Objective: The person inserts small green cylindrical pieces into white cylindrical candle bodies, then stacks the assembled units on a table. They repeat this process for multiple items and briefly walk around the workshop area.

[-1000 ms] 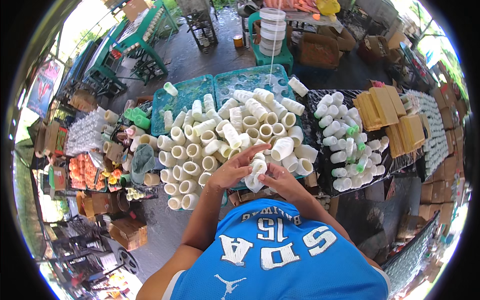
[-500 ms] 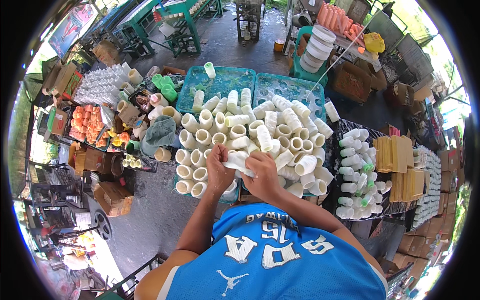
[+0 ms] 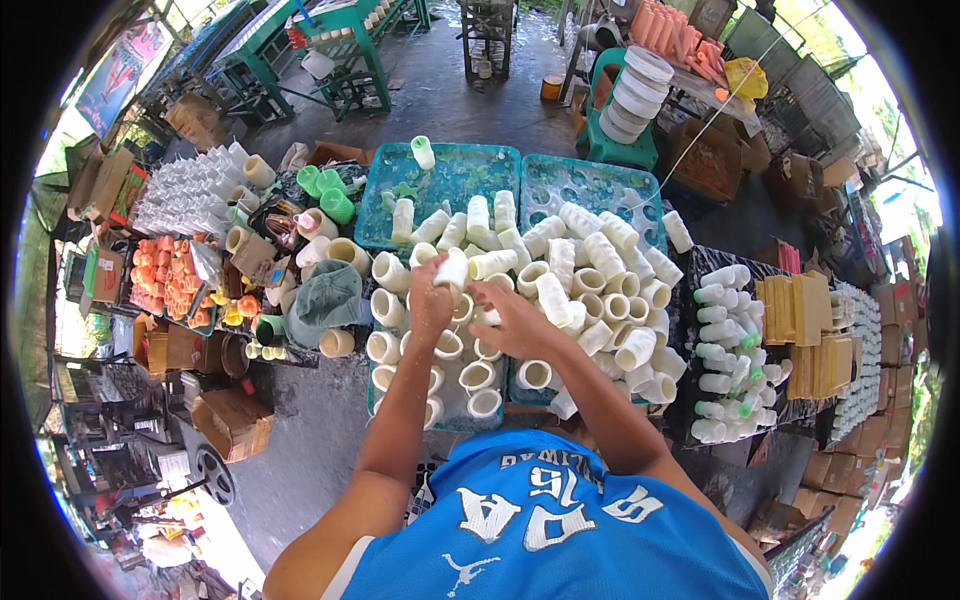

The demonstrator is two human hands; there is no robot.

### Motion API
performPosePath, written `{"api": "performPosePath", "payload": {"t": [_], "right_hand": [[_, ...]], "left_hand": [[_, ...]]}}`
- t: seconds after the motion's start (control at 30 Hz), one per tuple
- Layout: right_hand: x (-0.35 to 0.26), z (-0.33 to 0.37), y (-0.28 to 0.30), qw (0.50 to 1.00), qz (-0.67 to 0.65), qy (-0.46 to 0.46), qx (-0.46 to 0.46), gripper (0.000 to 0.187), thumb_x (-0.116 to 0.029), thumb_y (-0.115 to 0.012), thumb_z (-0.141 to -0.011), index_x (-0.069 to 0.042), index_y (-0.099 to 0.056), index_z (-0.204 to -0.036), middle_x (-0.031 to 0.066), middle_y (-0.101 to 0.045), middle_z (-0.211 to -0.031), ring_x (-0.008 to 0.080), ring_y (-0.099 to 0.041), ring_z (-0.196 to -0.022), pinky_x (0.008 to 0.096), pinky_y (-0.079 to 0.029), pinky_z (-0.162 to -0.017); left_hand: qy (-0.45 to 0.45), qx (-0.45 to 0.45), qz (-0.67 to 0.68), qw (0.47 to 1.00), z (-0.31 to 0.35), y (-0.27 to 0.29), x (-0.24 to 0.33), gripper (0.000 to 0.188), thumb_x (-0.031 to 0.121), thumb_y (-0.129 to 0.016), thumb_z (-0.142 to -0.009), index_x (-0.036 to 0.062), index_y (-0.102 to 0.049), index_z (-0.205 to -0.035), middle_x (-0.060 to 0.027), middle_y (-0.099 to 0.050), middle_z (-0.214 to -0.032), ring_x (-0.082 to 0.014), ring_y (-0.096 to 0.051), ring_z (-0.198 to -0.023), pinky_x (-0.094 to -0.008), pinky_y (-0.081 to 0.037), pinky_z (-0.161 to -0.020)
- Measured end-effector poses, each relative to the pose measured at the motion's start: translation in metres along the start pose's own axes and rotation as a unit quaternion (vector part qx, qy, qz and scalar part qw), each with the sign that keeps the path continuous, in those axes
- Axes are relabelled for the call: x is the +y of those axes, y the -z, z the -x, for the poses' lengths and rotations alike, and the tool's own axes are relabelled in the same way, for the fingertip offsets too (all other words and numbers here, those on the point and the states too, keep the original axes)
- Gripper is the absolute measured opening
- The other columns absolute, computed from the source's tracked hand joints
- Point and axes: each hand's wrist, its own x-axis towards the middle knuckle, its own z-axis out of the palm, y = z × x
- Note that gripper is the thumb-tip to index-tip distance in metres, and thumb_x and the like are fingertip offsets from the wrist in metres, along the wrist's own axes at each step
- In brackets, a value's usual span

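Several cream-white hollow cylinders (image 3: 552, 300) with wavy walls lie heaped on two teal plastic trays (image 3: 440, 165) in front of me. Over the left part of the heap, my left hand (image 3: 430, 305) is closed around one pale hollow cylinder (image 3: 453, 268), lifted near other pieces. To its right, my right hand (image 3: 515, 322) has its fingers apart, just over the heap and close to the held piece. Whether its fingertips touch a cylinder below is hard to see. Nearer my body, a few cylinders (image 3: 484, 403) stand upright with their round mouths facing up.
On the left are white moulded pieces (image 3: 190, 198), orange pieces (image 3: 170, 275), green mesh-like cylinders (image 3: 336, 205) and a grey-green cap (image 3: 328, 295). White-and-green pieces (image 3: 725, 350) and yellowish flat stacks (image 3: 795, 310) sit at right. A green chair (image 3: 615, 150) bearing white round stacks stands behind.
My hands, earlier together on a pale piece near the heap's front, have parted and moved farther away. The left now holds a cylinder; the right's fingers have spread. The view has shifted slightly.
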Motion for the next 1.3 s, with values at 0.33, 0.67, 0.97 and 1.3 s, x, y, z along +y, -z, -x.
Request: {"api": "performPosePath", "payload": {"t": [0.33, 0.67, 0.97, 1.3], "right_hand": [[0.033, 0.052, -0.019, 0.972, -0.086, -0.184, 0.115, 0.039, -0.021, -0.072, -0.098, 0.0, -0.064, -0.13, 0.0163, -0.069, -0.126, 0.0285, -0.07, -0.11, 0.0392, -0.057, -0.09], [0.031, -0.026, -0.016, 0.975, -0.092, -0.113, 0.165, 0.032, -0.016, -0.068, -0.099, -0.002, -0.065, -0.128, 0.0147, -0.069, -0.123, 0.0254, -0.07, -0.105, 0.0389, -0.056, -0.088], [0.057, 0.045, -0.043, 0.963, -0.085, -0.185, 0.177, 0.024, -0.012, -0.067, -0.1, -0.001, -0.067, -0.121, 0.0131, -0.072, -0.117, 0.0236, -0.071, -0.099, 0.0367, -0.056, -0.084], [0.065, 0.058, -0.023, 0.953, -0.125, -0.219, 0.166, 0.028, -0.017, -0.064, -0.103, 0.0, -0.065, -0.126, 0.0104, -0.072, -0.121, 0.0192, -0.068, -0.106, 0.0355, -0.053, -0.094]], "left_hand": [[-0.19, -0.046, -0.18, 0.964, -0.202, -0.041, -0.102, 0.041, -0.004, -0.061, -0.08, 0.0086, -0.076, -0.116, -0.0176, -0.063, -0.121, -0.0401, -0.062, -0.113, -0.0442, -0.051, -0.099], [-0.004, 0.065, -0.1, 0.993, -0.274, -0.045, -0.113, 0.03, 0.024, -0.069, -0.085, 0.0045, -0.07, -0.108, -0.0138, -0.074, -0.1, -0.0345, -0.071, -0.095, -0.0446, -0.056, -0.089], [-0.049, 0.005, -0.362, 0.931, -0.375, -0.046, -0.116, 0.069, 0.026, -0.08, -0.089, 0.0107, -0.045, -0.147, -0.0119, -0.049, -0.149, -0.0337, -0.056, -0.135, -0.0474, -0.054, -0.102], [-0.183, 0.143, -0.087, 0.969, -0.265, -0.018, -0.036, 0.056, 0.016, -0.087, -0.079, 0.0058, -0.063, -0.129, -0.0124, -0.064, -0.117, -0.0272, -0.067, -0.097, -0.039, -0.058, -0.082]]}}
